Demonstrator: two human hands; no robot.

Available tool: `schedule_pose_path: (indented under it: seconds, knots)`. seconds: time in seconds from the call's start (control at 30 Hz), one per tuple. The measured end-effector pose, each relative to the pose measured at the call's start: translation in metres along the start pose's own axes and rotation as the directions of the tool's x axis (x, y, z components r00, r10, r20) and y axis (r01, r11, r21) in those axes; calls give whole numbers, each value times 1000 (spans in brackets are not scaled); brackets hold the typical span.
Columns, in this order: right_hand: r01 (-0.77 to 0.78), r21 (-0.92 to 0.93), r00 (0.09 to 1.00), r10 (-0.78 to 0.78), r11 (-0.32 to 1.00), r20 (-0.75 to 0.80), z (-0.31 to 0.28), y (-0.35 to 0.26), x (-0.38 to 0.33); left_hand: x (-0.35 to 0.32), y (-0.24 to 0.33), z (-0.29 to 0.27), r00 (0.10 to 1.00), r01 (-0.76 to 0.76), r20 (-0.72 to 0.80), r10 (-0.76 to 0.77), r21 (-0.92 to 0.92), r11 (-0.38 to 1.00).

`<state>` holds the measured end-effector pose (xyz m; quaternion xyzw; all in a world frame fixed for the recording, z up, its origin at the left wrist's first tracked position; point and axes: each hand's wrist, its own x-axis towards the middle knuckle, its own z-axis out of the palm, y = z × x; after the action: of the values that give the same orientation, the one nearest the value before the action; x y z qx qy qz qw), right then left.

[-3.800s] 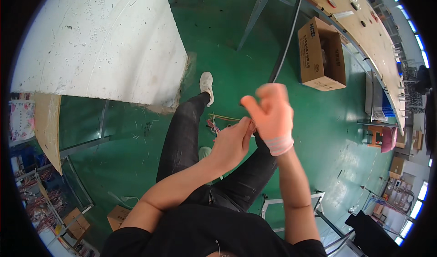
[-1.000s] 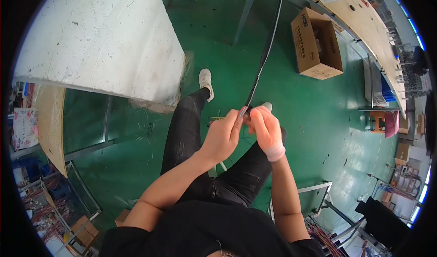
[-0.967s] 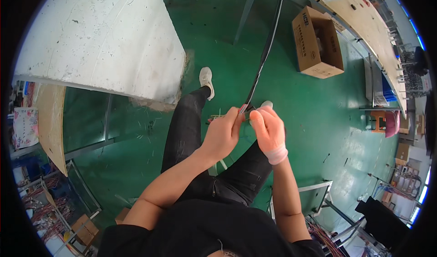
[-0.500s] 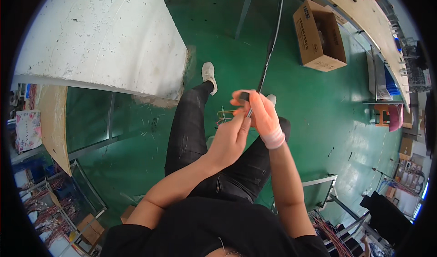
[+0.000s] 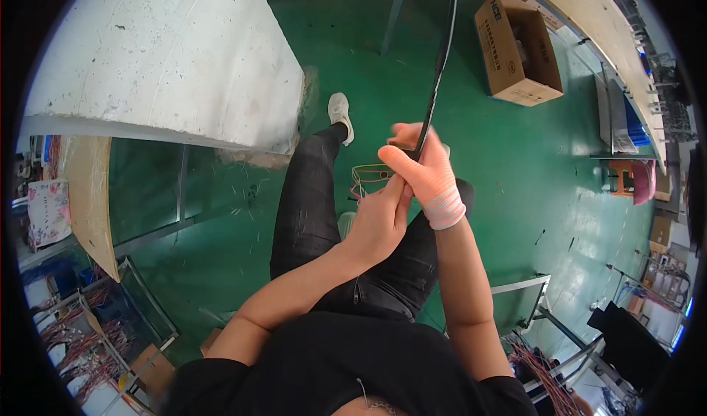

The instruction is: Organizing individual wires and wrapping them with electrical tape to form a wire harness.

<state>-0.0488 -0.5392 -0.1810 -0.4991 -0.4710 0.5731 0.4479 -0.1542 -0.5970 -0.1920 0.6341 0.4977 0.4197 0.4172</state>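
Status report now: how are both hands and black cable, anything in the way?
Bare left hand pinching black cable low down; gloved right hand just above, cable running into it. Cable end hidden. Cardboard box off right, not blocking.

The green floor (image 5: 515, 143) catches pale glare (image 5: 571, 224) toward 3 o'clock, where an orange stool (image 5: 623, 189) stands. A scuffed white block (image 5: 169, 55) looms at 10 o'clock; a wooden counter (image 5: 582, 4) runs along 2 o'clock. A wooden panel (image 5: 92, 188) sits at 9 o'clock, a metal rack (image 5: 152, 297) at 8.
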Motion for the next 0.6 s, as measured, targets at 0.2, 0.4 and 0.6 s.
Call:
schedule_pose_path:
  seconds: [0.2, 0.4, 0.6]
  knots:
    - [155, -293, 984, -123, 943, 126, -17, 5, -38, 5, -12, -17, 996, 85, 20, -87, 114, 990]
    - [294, -400, 950, -312, 868, 20, 15, -18, -29, -11, -16, -7, 999, 38, 25, -43, 157, 987]
    - [-176, 253, 984, 167, 951, 59, 4, 11, -18, -17, 4, -13, 992, 104, 63, -108, 59, 993]
